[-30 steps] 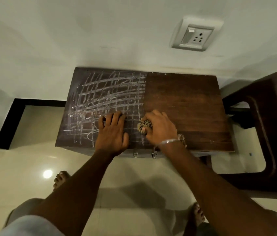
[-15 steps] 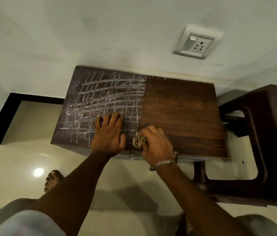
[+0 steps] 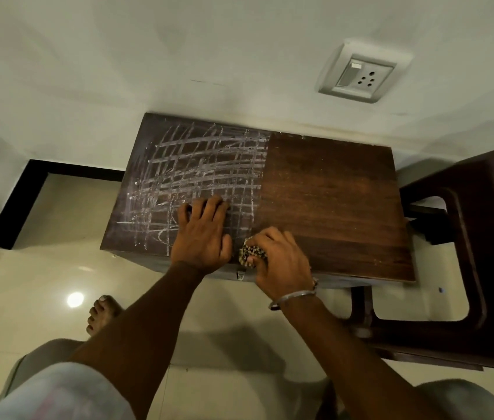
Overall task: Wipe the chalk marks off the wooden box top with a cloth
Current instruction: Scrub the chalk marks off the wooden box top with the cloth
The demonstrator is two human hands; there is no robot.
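Observation:
A dark wooden box top stands against the wall. White chalk marks criss-cross its left half, while the right half shows bare wood. My left hand lies flat, fingers spread, on the chalked part near the front edge. Just right of it, my right hand is closed around a small bunched checked cloth and presses it on the box at the front edge, where chalked and bare wood meet. Most of the cloth is hidden under the fingers.
A dark wooden stool stands close to the right of the box. The white wall behind carries a socket plate. Glossy floor tiles lie below, with my bare foot at the lower left. A metal latch hangs on the box front.
My right hand has drawn the cloth toward me, down to the front edge of the box. The left hand has stayed flat in the same place.

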